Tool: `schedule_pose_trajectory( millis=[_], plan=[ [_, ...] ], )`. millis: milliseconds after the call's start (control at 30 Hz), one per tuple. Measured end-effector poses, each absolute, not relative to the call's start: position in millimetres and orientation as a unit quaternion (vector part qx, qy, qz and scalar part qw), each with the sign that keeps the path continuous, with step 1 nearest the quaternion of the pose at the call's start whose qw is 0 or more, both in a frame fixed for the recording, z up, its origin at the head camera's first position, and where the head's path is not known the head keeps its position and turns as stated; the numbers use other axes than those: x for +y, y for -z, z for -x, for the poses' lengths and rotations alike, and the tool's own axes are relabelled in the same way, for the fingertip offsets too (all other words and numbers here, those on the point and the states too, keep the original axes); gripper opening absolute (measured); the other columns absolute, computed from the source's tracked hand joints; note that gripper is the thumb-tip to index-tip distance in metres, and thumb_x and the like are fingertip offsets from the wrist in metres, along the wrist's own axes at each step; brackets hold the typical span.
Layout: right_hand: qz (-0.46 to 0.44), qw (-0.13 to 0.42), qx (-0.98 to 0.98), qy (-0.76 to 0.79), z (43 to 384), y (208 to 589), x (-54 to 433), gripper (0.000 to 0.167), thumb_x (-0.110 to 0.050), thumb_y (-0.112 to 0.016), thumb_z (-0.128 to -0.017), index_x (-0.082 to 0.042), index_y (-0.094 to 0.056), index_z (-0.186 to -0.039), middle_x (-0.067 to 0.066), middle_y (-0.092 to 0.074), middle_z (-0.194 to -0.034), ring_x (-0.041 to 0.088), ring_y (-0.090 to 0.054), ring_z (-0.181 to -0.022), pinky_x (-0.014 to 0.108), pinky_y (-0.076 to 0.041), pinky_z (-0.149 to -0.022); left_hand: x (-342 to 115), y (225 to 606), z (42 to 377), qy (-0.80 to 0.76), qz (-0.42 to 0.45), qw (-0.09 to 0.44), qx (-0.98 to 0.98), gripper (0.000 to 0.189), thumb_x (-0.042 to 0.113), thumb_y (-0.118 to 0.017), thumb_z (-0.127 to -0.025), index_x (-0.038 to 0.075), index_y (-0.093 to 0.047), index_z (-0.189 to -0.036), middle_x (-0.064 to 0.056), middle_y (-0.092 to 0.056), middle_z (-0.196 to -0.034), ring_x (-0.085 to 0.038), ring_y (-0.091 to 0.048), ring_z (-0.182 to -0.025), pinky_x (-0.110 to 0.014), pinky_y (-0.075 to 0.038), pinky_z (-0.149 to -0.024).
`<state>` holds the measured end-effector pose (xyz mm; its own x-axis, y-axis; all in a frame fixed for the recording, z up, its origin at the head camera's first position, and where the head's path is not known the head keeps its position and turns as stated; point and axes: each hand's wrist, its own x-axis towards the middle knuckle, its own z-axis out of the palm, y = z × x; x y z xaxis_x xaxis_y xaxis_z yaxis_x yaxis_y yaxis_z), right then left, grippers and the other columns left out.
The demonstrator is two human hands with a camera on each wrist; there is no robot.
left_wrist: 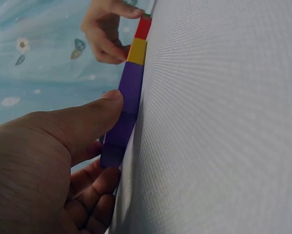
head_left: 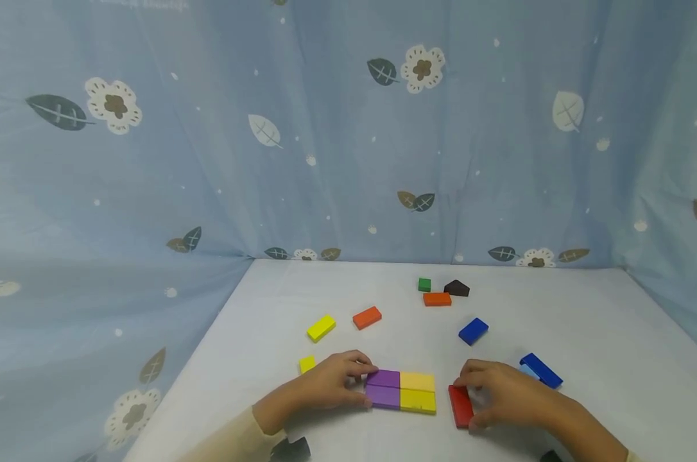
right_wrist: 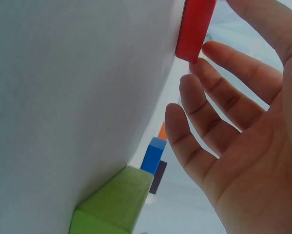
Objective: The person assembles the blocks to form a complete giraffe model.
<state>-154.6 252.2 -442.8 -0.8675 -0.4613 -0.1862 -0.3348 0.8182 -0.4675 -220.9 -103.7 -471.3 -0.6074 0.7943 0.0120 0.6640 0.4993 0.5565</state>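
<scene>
Two purple blocks [head_left: 382, 396] lie flat, one behind the other, with a pale yellow block [head_left: 418, 381] and a yellow block [head_left: 418, 402] against their right ends. My left hand [head_left: 334, 382] holds the purple pair at its left end, index finger at the far corner and thumb at the near side. In the left wrist view the thumb presses on a purple side face [left_wrist: 131, 87]. A red block [head_left: 461, 407] lies a short gap to the right of this group. My right hand [head_left: 501, 394] pinches it lengthwise, fingers at its far end and thumb at its near end.
Beyond the hands lie a yellow block [head_left: 321, 328], two orange blocks [head_left: 367, 317], a green cube [head_left: 425, 284], a dark wedge [head_left: 456, 288] and a blue block [head_left: 473, 331]. Another blue block [head_left: 542, 370] sits behind the right hand. A green block [right_wrist: 121, 200] shows in the right wrist view.
</scene>
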Motion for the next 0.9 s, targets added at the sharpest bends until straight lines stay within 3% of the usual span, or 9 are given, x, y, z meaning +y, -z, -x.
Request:
schedule_pose_trajectory(
  millis=[467, 900],
  plan=[
    [0.223, 0.179, 0.927, 0.242, 145, 449, 238, 0.047, -0.047, -0.089, -0.062, -0.037, -0.071, -0.104, -0.021, -0.054, -0.093, 0.007, -0.051, -0.083, 0.033, -0.054, -0.076, -107, 474, 226, -0.272, -0.427, 0.135, 0.852, 0.057, 0.045, -0.076, -0.082, 0.023, -0.062, -0.133, 0.02, -0.053, -0.119, 0.002, -0.052, -0.095, -0.019, -0.047, -0.081],
    [0.268, 0.18, 0.919, 0.228, 140, 440, 234, 0.047, -0.047, -0.088, -0.064, -0.04, -0.07, -0.107, -0.024, -0.054, -0.093, 0.002, -0.051, -0.083, 0.027, -0.053, -0.077, -105, 472, 224, -0.279, -0.417, 0.132, 0.855, 0.056, 0.045, -0.076, -0.082, 0.024, -0.062, -0.133, 0.021, -0.052, -0.118, 0.002, -0.051, -0.095, -0.019, -0.046, -0.082]
  ],
)
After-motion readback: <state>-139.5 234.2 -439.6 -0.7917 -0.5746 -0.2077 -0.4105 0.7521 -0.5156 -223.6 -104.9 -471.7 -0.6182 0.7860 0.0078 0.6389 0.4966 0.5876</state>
